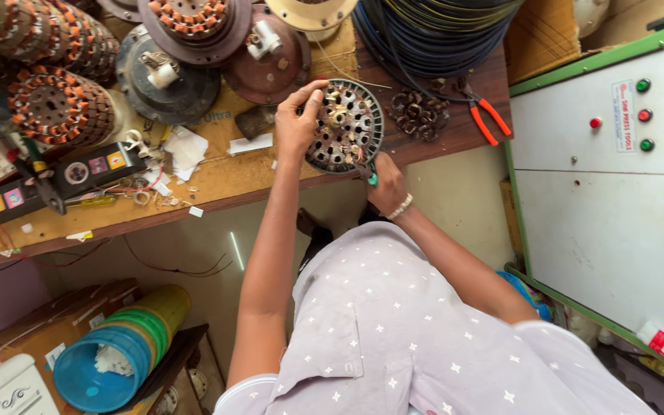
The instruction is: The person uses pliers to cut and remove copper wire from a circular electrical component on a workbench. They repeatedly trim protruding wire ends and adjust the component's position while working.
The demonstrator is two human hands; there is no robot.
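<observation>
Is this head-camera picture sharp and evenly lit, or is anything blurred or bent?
Head view: soft even light, no harsh glare; the left hand and round metal stator are sharp; the right hand is slightly soft; the green-edged cabinet leans from wide-angle distortion.

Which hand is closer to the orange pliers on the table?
Right. The right hand works below the round metal part, just left of the orange pliers; the left hand is farther left.

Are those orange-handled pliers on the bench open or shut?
Open: the pliers lie flat on the workbench, handles spread apart.
</observation>
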